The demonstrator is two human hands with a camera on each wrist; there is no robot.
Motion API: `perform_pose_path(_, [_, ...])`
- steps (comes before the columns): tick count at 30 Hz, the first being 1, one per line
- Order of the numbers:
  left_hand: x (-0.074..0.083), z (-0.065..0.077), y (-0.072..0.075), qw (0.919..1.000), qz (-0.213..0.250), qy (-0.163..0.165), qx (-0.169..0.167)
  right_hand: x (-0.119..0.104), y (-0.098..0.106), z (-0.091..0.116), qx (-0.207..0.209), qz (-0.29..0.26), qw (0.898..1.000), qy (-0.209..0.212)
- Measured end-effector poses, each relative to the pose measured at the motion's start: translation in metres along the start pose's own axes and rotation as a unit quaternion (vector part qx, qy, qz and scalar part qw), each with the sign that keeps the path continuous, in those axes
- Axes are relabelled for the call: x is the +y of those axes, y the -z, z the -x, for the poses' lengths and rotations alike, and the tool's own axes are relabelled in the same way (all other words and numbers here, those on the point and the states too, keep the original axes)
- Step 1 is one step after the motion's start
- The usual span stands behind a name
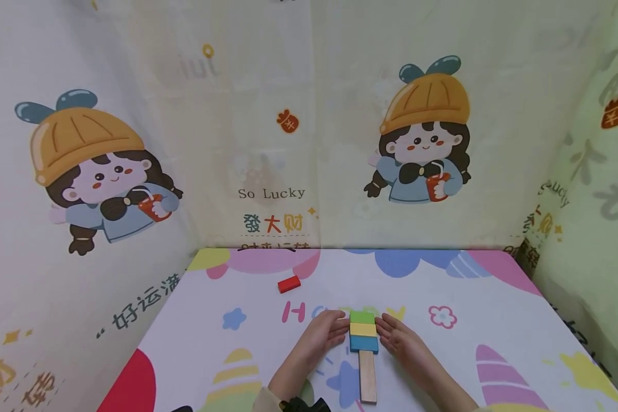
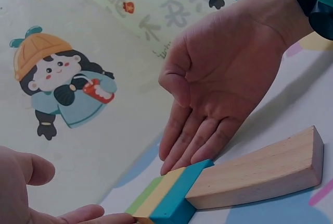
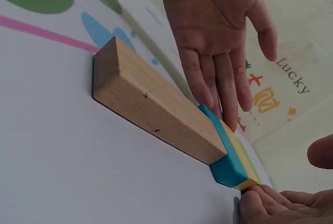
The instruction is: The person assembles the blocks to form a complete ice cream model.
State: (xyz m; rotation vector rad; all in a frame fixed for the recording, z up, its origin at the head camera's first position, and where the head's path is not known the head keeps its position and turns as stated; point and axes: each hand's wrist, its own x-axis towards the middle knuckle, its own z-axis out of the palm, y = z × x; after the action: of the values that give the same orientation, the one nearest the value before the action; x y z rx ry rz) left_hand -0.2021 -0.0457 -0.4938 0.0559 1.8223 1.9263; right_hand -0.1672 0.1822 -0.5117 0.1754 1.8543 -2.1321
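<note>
Three small blocks lie side by side in a stack-like row: a green block [image 1: 362, 317], a yellow block [image 1: 363, 329] and a blue block [image 1: 364, 343]. A long plain wooden block [image 1: 368, 376] extends from the blue one toward the person. My left hand [image 1: 325, 333] lies along the left ends of the row, fingers straight, fingertips at the blocks. On the opposite side, my right hand [image 1: 400, 339] has its straight fingers against or very near the right ends. In the right wrist view, the wooden block [image 3: 156, 101] meets the blue block [image 3: 226, 164].
A red block [image 1: 289, 284] lies apart, farther back and to the left. The patterned tabletop [image 1: 417, 297] meets printed cloth walls [image 1: 335, 171] at the back and sides. A black strap [image 1: 304, 405] is on the left wrist.
</note>
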Motion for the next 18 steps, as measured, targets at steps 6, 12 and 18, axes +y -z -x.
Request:
perform_pose_path(6, [-0.005, -0.001, 0.005, 0.9999, -0.009, -0.002, -0.014, -0.001, 0.003, 0.004, -0.031, 0.039, 0.999, 0.000])
perform_pose_path(12, [-0.011, 0.000, 0.022, 0.9989, -0.006, -0.013, -0.044, -0.006, 0.000, 0.025, -0.020, 0.303, 0.948, 0.095])
perform_pose_path(18, [0.000, -0.002, 0.037, 0.9943, -0.099, -0.036, -0.015, -0.006, -0.003, 0.027, -0.065, 0.507, 0.832, 0.214])
